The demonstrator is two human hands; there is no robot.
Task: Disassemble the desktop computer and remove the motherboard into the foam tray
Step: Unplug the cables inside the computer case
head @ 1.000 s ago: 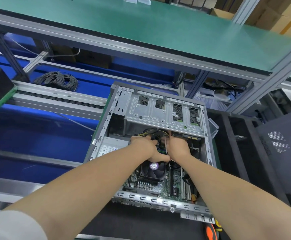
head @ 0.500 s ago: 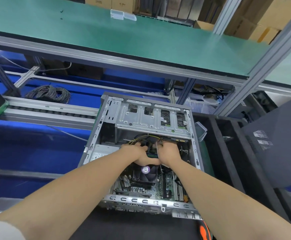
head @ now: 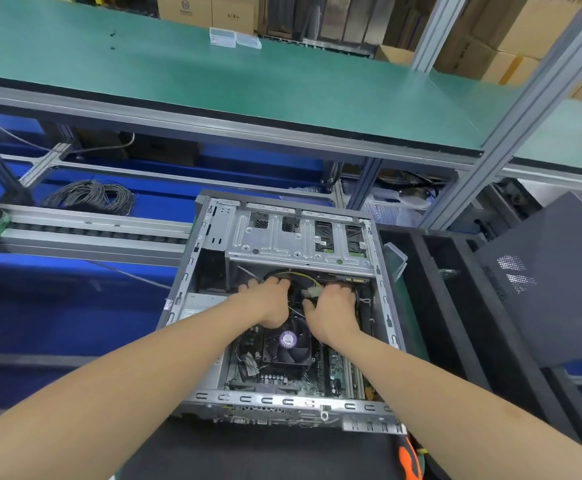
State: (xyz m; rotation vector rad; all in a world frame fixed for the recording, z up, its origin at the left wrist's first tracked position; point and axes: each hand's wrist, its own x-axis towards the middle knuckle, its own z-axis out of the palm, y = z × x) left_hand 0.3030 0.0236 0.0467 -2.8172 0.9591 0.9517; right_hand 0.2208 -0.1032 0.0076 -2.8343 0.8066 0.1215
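The open desktop case (head: 383,296) lies on its side at the centre. Its motherboard (head: 282,381) carries a black CPU fan (head: 287,344) with a purple label. Both hands reach in under the metal drive cage (head: 300,240). My left hand (head: 268,303) curls its fingers round the black and yellow cable bundle (head: 305,274). My right hand (head: 332,310) is a little apart to the right, fingers curled down at the board's far edge with the tips hidden. A white connector (head: 310,292) shows between the hands. The black foam tray (head: 431,306) stands right of the case.
The case's grey side panel (head: 552,271) leans at the far right. An orange-handled tool (head: 409,462) lies at the bottom edge. A green shelf (head: 213,81) hangs over the case. A roller conveyor (head: 92,230) and a cable coil (head: 92,197) are at the left.
My hands, pressed together over the cables before, have drawn apart sideways, and the white connector now shows between them. The view has shifted slightly.
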